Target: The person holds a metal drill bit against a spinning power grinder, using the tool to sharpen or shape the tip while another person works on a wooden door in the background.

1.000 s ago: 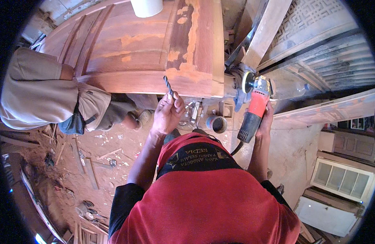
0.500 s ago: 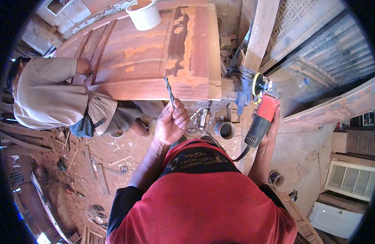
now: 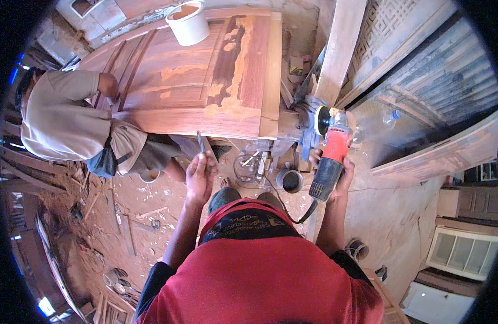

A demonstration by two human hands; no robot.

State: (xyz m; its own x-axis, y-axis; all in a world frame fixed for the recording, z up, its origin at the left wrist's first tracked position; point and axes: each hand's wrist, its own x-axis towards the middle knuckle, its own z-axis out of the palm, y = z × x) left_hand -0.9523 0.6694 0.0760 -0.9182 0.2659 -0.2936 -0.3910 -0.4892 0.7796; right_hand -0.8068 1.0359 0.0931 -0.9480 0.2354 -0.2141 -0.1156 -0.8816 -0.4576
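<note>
A twist drill bit (image 3: 201, 143) sticks up from the closed fingers of my left hand (image 3: 199, 177), its tip by the near edge of a brown wooden door panel (image 3: 176, 116). My right hand (image 3: 343, 181) is wrapped around a red and black angle grinder (image 3: 334, 151). A round, yellow-edged pad (image 3: 321, 120) is fitted to the grinder's head, beside a blue cloth (image 3: 308, 141). Orange-brown filler patches mark the panel. A black power cord (image 3: 307, 213) trails from the grinder's lower end.
A white bucket (image 3: 190, 29) stands on the panel. At the left a person (image 3: 68, 121) bends over the same panel. Below its edge sits a dark tin (image 3: 290, 181). Wood offcuts (image 3: 127, 235) litter the floor at left; another door (image 3: 443, 143) leans at right.
My left hand has drawn down and left with the drill bit, away from the panel's surface. The grinder in my right hand has shifted slightly left. The other person remains bent over the panel.
</note>
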